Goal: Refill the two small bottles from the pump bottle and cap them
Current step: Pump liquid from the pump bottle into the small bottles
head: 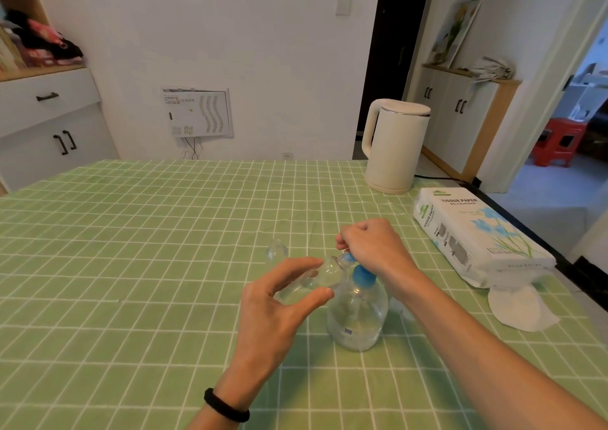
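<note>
A clear pump bottle (357, 317) with a blue pump head (362, 276) stands on the green checked tablecloth near the table's middle. My left hand (279, 301) pinches a small clear bottle (316, 278), tilted, with its mouth up against the pump's nozzle. My right hand (371, 245) is curled over the top of the pump head. The second small clear bottle (277, 250) stands on the cloth just behind and to the left of my left hand. No caps are visible.
A white electric kettle (393, 146) stands at the back right with its cord trailing off the edge. A tissue paper pack (473, 228) lies at the right edge, with loose tissues (516, 307) beside it. White cabinets stand beyond the table.
</note>
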A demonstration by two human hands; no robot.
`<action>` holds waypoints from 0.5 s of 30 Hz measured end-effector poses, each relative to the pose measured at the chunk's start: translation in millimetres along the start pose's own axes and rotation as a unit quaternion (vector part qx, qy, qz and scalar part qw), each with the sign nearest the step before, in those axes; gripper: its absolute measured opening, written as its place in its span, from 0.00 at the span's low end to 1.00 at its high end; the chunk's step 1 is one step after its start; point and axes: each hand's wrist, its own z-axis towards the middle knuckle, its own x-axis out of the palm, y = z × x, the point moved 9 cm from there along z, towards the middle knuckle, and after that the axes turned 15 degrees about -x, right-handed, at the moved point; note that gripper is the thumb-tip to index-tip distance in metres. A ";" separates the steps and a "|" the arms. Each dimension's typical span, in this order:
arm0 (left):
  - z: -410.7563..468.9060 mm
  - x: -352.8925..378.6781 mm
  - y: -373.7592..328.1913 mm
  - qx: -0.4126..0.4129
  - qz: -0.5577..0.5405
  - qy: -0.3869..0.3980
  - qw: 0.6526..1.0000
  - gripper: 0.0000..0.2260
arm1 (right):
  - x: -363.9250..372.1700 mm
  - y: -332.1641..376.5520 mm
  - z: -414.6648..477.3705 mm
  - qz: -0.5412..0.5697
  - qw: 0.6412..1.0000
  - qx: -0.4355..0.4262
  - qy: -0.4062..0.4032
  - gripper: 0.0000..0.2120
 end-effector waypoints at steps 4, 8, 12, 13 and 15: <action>2.1 -0.7 5.7 -0.001 0.001 -0.014 1.000 0.18 | 2.6 -3.9 1.1 0.013 1.000 0.009 -0.006 0.17; 3.5 -1.1 14.9 -0.013 -0.004 -0.028 1.000 0.17 | 6.4 -12.4 -1.4 0.014 1.000 0.017 -0.008 0.15; 3.9 -0.2 17.8 -0.020 0.004 -0.028 0.999 0.16 | 6.5 -12.0 -2.0 0.014 1.000 0.014 -0.008 0.16; 3.8 -0.4 17.3 -0.021 0.004 -0.028 0.999 0.17 | 6.5 -12.2 -2.2 0.014 1.000 0.016 -0.007 0.17; 3.1 -0.8 14.3 -0.023 0.006 -0.028 0.999 0.17 | 6.3 -11.8 -2.9 0.014 1.000 0.016 -0.005 0.17</action>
